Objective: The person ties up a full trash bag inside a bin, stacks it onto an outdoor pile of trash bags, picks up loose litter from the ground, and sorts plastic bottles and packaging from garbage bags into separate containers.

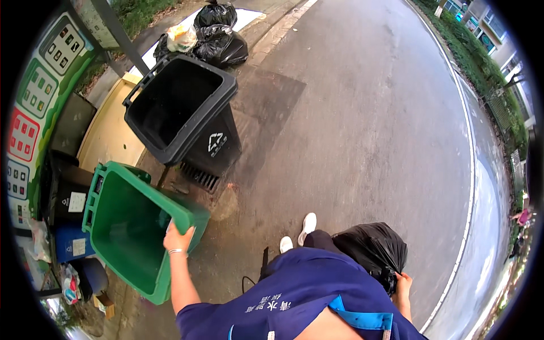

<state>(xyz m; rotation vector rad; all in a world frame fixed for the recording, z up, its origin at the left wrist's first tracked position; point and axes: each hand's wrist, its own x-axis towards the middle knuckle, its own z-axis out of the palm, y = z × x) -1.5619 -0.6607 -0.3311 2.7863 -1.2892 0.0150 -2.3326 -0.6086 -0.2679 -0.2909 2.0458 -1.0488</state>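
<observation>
My left hand (179,237) is closed over the near right corner of a green wheeled bin (126,241). The bin tilts toward me, its mouth open, and its dark inside shows no clear contents. At my right side hangs a full black garbage bag (371,249); my right hand (403,283) grips its gathered plastic, with part of the fingers hidden. Just beyond the green bin, a black wheeled bin (226,127) stands with its mouth uncovered.
Several tied black garbage bags (214,39) and a pale bag (181,38) are piled behind the black bin. A drain grate (199,177) lies at its foot. More bins, including a blue one (73,242), line the sign board (34,90) at left. Asphalt road (362,113) stretches ahead.
</observation>
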